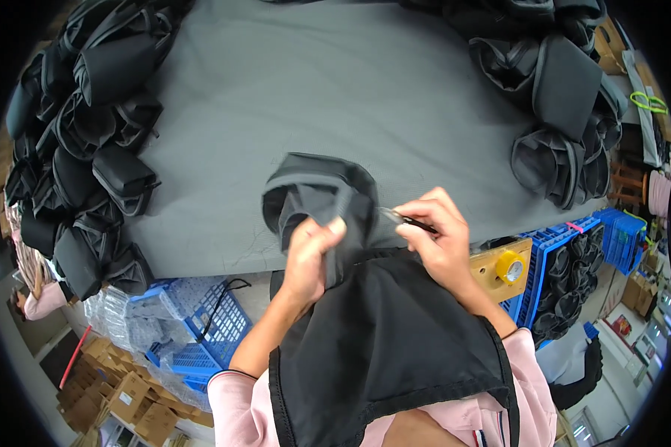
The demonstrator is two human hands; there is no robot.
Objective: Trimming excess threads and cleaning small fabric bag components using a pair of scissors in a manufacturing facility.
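A black fabric pouch [317, 175] with grey edging stands near the front edge of the grey cloth-covered table, slightly blurred by motion. My left hand [309, 257] is closed on its near side, the thumb pressing the fabric. Just right of the pouch, my right hand [443, 235] grips small thread snips [417, 223] with a dark handle and a metal tip. That tip points left at the pouch's side; whether it touches the fabric I cannot tell. Loose thread ends lie on the table [335, 97] by the pouch.
Piles of similar black pouches line the table's left side [104, 149] and right side [566, 97]. Below the table edge are a blue crate [209, 316] with bubble wrap [127, 320], a wooden board [492, 279] bearing yellow tape [509, 267], and another blue crate [533, 276] of pouches.
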